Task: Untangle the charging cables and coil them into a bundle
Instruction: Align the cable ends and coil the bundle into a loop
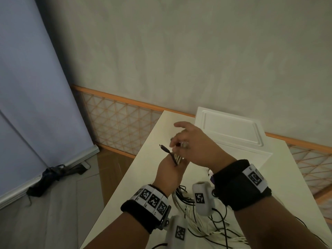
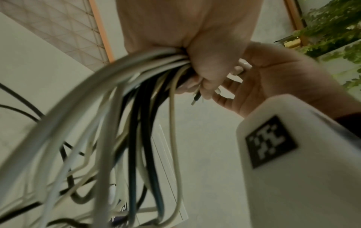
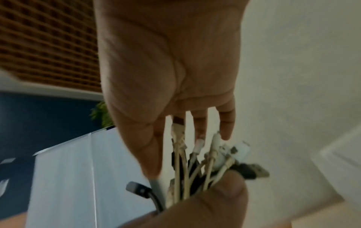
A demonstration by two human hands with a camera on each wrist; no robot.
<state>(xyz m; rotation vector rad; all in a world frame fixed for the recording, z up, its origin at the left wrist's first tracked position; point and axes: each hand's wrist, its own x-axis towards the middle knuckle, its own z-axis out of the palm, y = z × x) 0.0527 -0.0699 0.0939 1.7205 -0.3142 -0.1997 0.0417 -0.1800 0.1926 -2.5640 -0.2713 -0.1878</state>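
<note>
Left hand fist clamped round charging cables above table; plug ends up, strands hanging down toward near table. Right hand directly above plugs, fingers spread, touching tips, nearer.

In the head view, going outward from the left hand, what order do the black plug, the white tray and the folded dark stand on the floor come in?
1. Black plug: sticks out above the left hand.
2. White tray: farther back, right.
3. Dark stand: floor, far left.
</note>
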